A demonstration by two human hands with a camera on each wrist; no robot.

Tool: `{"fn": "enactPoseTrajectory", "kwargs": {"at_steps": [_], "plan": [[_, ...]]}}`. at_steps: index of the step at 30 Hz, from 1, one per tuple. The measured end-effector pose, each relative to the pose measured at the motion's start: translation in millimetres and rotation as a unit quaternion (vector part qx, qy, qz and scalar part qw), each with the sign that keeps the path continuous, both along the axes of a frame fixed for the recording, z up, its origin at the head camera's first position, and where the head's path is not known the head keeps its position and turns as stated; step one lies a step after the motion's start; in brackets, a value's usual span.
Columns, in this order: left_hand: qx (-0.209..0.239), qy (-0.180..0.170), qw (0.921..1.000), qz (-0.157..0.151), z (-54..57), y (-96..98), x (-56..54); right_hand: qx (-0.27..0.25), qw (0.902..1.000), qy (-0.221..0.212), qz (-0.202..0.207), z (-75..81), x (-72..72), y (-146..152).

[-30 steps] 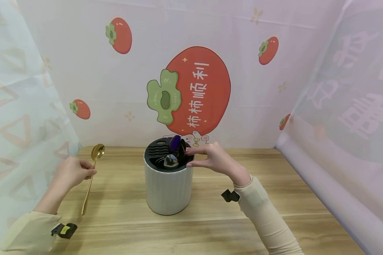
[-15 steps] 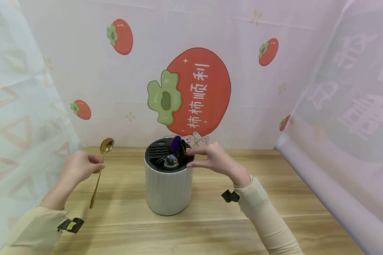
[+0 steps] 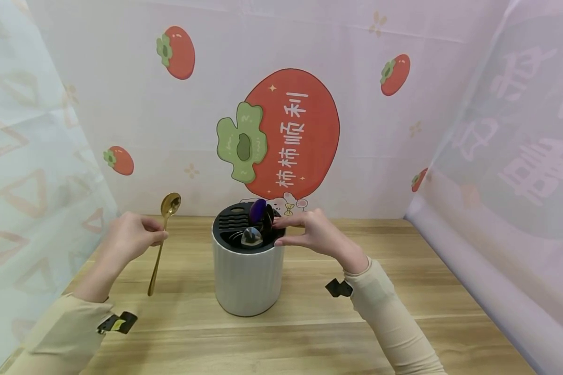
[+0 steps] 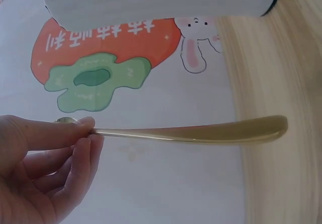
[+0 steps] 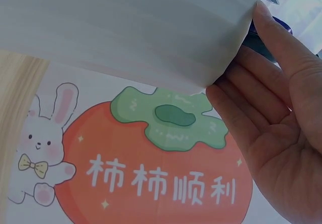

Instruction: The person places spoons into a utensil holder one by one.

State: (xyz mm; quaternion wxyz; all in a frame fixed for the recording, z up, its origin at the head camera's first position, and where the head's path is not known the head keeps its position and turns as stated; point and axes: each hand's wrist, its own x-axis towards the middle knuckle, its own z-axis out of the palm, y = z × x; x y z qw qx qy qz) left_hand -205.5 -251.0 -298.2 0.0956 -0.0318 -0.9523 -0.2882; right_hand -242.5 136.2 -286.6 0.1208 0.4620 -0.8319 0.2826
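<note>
My left hand (image 3: 133,234) pinches a gold long-handled spoon (image 3: 171,204) between thumb and fingertips, to the left of the utensil holder. Its bowl points up and its handle slants down; the left wrist view shows the broad end of the gold handle (image 4: 241,132). The white ribbed utensil holder (image 3: 247,281) stands upright on the table under a black slotted top (image 3: 232,223). Extended fingers and thumb of my right hand (image 3: 316,233) rest spread along its right rim. A purple spoon (image 3: 257,210) and a silver spoon (image 3: 251,237) stick out of the top, their handles hidden inside.
The wooden table (image 3: 328,323) ends at a white cloth backdrop (image 3: 366,156) printed with persimmons and a rabbit. Cloth walls, including the right one (image 3: 497,198), close in both sides. Black wrist cameras (image 3: 117,323) sit at the sleeves.
My left hand has carried the gold spoon to the right and slightly up, closer to the holder. The right hand and the holder have stayed in place.
</note>
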Motion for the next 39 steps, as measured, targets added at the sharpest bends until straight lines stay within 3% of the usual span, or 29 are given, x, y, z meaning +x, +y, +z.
{"fn": "enactPoseTrajectory", "kwargs": {"at_steps": [27,39], "plan": [[0.053,0.072,0.996,-0.011,29.9,39.6,1.7,-0.006,0.9999,-0.008,-0.003,-1.2,-1.6,-1],[0.078,0.118,0.9899,-0.006,40.4,56.2,4.0,-0.004,0.9999,-0.009,-0.003,0.0,-0.1,-1]]}}
